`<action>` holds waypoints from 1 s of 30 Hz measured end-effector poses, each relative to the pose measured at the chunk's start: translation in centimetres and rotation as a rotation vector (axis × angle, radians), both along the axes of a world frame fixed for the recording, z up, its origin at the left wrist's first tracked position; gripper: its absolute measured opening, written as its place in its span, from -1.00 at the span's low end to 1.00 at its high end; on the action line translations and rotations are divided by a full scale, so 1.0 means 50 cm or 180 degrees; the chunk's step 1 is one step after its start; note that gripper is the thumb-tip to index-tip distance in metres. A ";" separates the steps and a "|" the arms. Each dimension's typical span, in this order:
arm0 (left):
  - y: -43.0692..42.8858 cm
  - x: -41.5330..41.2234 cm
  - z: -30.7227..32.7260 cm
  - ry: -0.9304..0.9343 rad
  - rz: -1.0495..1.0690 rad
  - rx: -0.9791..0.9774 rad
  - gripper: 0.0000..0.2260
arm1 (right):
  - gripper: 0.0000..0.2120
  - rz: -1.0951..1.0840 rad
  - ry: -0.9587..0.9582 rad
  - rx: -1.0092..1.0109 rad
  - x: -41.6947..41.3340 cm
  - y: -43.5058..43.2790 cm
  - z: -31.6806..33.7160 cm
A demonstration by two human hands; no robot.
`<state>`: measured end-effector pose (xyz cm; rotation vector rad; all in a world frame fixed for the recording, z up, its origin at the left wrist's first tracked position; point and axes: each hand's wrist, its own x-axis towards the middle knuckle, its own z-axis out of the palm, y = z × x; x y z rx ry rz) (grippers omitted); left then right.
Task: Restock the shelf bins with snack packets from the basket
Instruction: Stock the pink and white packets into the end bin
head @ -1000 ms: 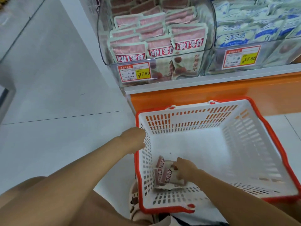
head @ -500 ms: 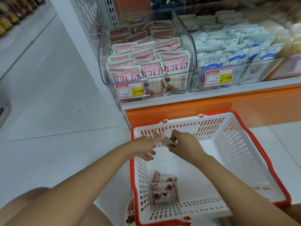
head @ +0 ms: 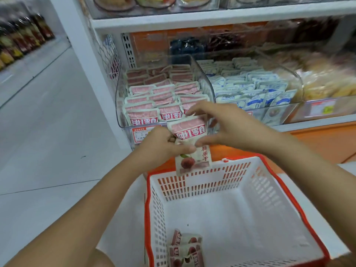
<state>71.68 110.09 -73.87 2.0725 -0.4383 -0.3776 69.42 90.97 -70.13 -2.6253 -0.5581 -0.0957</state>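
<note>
Standing beyond both hands is the white shelf point(head: 317, 122), its orange base running behind the far rim of the basket. Pale tiled floor point(head: 48, 132) stretches away to the left of the left hand. Below and nearer than the hands sits the white basket point(head: 202, 185) with a red rim, its slotted far wall just under the fingers.

On the shelf, directly past the hands, a clear bin point(head: 119, 105) holds rows of pink packets point(head: 142, 105) standing upright, red-banded fronts facing out. To the right of it, beyond the right hand, a second clear bin point(head: 296, 87) holds blue-and-white packets point(head: 250, 93); farther right the contents of a third bin point(head: 317, 79) are too blurred to name.

The left hand point(head: 163, 145) grips a held packet point(head: 189, 130) at its left edge, thumb curled across the front. The right hand point(head: 231, 128) spans the same packet, forefinger on the top edge and thumb touching the front near the middle, the other fingers spread wide. This packet hangs upright between the hands, in front of the pink bin's lower wall and above the basket's far rim.

A few loose packets point(head: 185, 249) lie in the basket's near-left corner, well below the hands. A red-bordered price tag point(head: 140, 134) on the pink bin shows just left of the left hand.
</note>
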 end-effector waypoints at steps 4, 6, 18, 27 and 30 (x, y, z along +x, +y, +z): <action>-0.001 0.010 0.016 -0.0217 0.0133 -0.0902 -0.83 | -0.61 0.0278 0.0083 -0.0723 0.055 0.012 0.058; -0.001 0.021 0.011 -0.0336 0.0278 -0.1127 -0.77 | -0.63 0.0251 0.0116 -0.0742 0.072 0.014 0.087; 0.017 0.073 -0.055 -0.2083 0.0405 0.1333 -0.63 | -0.60 0.0030 -0.0103 -0.1254 0.200 -0.027 0.098; 0.013 0.071 -0.047 -0.2034 0.0510 0.1291 -0.63 | -0.64 0.0271 0.0286 -0.2233 0.230 0.012 0.071; 0.012 0.073 -0.050 -0.2043 0.0522 0.1333 -0.63 | -0.61 0.0312 0.0341 -0.2374 0.239 0.024 0.069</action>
